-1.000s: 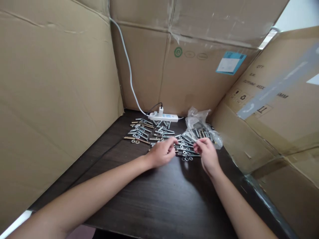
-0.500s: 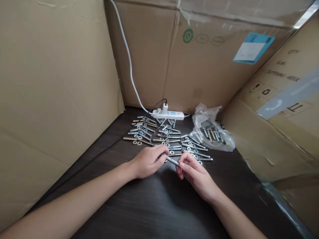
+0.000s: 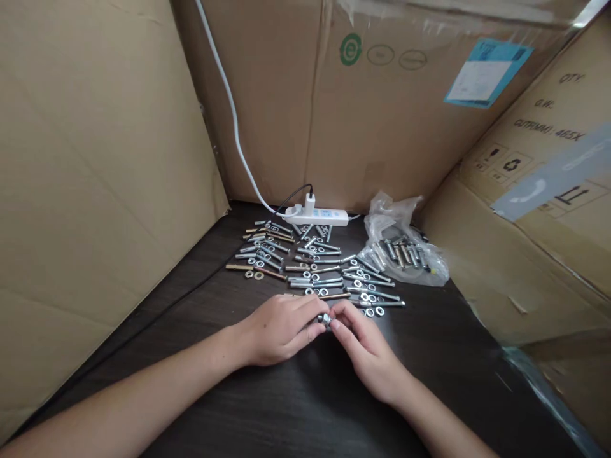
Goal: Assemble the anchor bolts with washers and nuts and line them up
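My left hand [image 3: 286, 327] is closed, its thumb and fingertips pinching a metal bolt. My right hand [image 3: 365, 343] is closed too, its thumb and index finger meeting the bolt from the other side. A silvery hex nut [image 3: 326, 319] shows on the bolt in the small gap between the two hands. Most of the bolt is hidden by fingers. Just beyond my hands lie rows of metal anchor bolts and sleeves [image 3: 315, 284], with loose washers and nuts [image 3: 379, 311] among them.
A clear plastic bag [image 3: 394, 219] holding several bolts lies at the right. Behind the rows sits a white power strip [image 3: 334, 218] with a plugged-in charger [image 3: 310, 202]. A black cable [image 3: 191, 291] runs across the dark table [image 3: 305, 407]. Cardboard walls [image 3: 267, 108] surround it.
My hands have come closer together, and a nut now shows between them where a length of metal sleeve showed before. The camera view has shifted slightly.
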Motion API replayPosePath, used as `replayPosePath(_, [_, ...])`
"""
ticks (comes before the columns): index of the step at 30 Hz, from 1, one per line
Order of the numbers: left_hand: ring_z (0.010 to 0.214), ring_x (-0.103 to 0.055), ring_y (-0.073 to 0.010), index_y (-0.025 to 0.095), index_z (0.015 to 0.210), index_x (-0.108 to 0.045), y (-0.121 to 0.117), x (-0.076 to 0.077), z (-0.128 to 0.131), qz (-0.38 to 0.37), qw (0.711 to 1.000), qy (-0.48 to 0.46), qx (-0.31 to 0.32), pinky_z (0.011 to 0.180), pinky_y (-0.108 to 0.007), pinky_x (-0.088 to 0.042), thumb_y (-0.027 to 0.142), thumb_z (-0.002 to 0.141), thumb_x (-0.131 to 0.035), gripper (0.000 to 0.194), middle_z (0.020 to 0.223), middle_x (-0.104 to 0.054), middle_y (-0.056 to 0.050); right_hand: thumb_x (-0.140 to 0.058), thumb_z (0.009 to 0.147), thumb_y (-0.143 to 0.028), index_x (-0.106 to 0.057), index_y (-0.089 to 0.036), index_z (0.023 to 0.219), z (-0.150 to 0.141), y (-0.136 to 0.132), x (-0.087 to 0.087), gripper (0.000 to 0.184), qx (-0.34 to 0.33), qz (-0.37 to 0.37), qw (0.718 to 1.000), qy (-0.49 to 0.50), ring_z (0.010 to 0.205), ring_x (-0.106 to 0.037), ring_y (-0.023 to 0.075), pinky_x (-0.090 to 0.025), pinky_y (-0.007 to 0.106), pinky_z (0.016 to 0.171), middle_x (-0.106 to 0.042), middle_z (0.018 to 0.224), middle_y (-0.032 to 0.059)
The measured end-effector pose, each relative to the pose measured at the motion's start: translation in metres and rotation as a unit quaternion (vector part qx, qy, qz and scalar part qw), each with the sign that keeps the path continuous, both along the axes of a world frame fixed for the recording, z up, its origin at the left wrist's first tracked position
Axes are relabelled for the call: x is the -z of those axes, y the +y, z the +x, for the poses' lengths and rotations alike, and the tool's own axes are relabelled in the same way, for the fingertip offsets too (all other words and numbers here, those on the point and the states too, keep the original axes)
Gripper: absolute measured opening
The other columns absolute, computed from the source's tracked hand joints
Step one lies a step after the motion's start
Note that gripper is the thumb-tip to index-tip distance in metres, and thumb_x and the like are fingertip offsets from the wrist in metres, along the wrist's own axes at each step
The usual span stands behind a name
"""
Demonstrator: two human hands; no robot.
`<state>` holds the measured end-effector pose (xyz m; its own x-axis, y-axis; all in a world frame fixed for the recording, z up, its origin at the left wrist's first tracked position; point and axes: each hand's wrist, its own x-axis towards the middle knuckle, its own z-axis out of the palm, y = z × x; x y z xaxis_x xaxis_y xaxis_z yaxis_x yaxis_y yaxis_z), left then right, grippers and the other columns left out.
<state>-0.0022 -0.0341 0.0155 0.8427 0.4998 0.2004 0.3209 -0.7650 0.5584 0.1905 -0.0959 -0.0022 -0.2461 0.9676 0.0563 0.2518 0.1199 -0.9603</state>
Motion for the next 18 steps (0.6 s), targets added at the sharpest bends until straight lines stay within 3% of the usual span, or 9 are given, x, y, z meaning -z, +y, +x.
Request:
replayPosePath(8, [0.088, -0.057, -0.0158, 0.020, 0.112, -0.048, 0.0000, 0.0044, -0.0002, 0.042, 0.999, 0.015, 0.010, 0.079, -0.026, -0.043, 0.029, 0.096, -0.036, 0.021, 0.100, -0.058, -0.003, -0.043, 0.094, -0.036, -0.058, -0.020, 0.095, -0.0004, 0.0017, 0.0011, 0.022, -0.019, 0.042, 0.998, -0.036, 0.081, -0.058, 0.0162, -0.043, 0.025, 0.075, -0.064, 0.087, 0.0017])
replayPosePath(18, [0.085, -0.055, -0.0159, 0.019, 0.104, -0.048, 0.0003, 0.0040, -0.0009, 0.049, 0.999, 0.016, -0.002, 0.076, -0.026, -0.043, 0.028, 0.095, -0.039, 0.016, 0.098, -0.056, -0.004, -0.046, 0.091, -0.033, -0.057, -0.019, 0.091, -0.0001, 0.0011, 0.0001, 0.018, -0.016, 0.046, 0.997, -0.067, 0.073, -0.057, 0.0150, -0.047, 0.023, 0.064, -0.063, 0.084, 0.0030])
